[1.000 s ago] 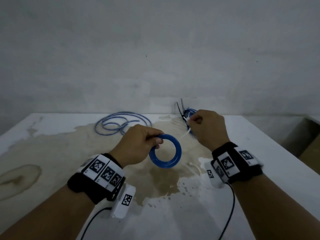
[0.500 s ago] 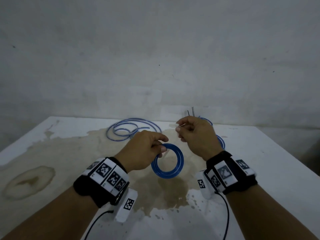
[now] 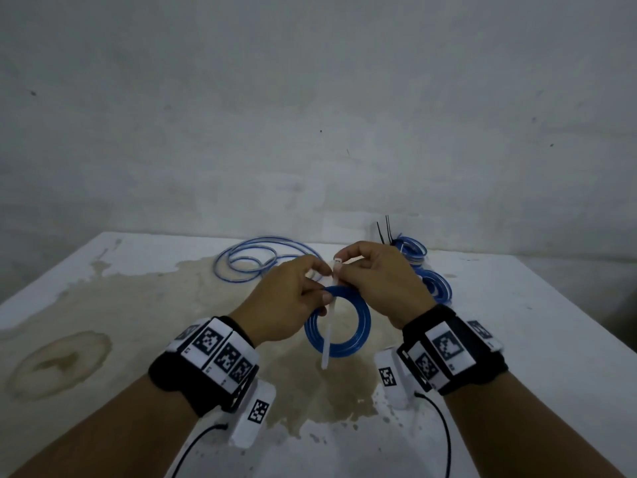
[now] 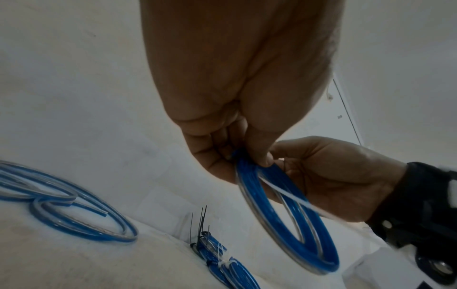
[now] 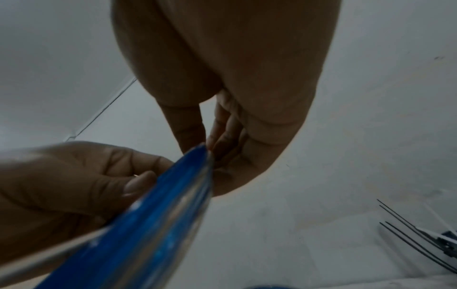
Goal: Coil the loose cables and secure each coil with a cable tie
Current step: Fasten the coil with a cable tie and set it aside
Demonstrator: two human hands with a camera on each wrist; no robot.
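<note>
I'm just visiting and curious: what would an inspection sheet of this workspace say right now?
Surface: white table, with brown stains.
Job's things: blue coil held above the table; white cable tie hanging across the coil, not closed.
Clutter: loose blue cable at the back; tied coils to the right, with black tie tails sticking up.
Grips: left hand grips the coil's top; right hand pinches the tie's upper end.
Cables: black leads run from the wrist units.
Surroundings: plain grey wall; nothing else seen.

Stained white table [image 3: 103, 305] against a bare, dim grey-white wall [image 3: 310, 115].
</note>
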